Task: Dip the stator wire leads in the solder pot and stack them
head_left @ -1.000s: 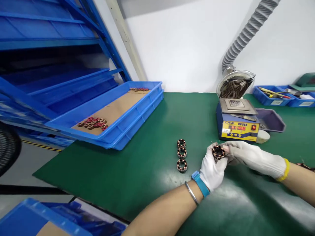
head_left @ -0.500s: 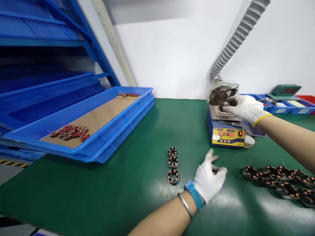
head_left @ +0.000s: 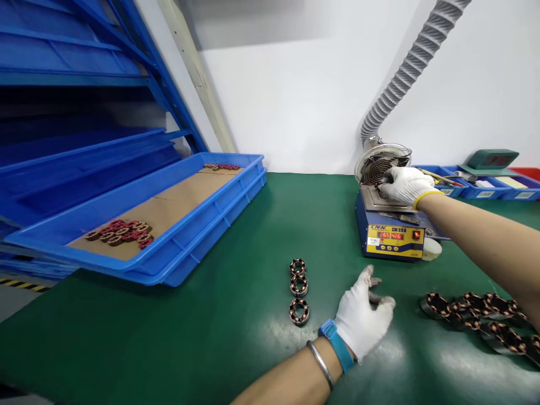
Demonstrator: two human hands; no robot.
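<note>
At 3 o'clock, right hand (head_left: 408,187) pinches a mostly hidden dark part (head_left: 383,181) at the heater (head_left: 390,232); at 5 o'clock, left hand (head_left: 363,319) is spread, near 3 rings (head_left: 299,286).

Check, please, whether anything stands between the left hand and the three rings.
Nothing visible does: only green tabletop lies between the left hand and the three rings, and the right hand is over at the machine.
</note>
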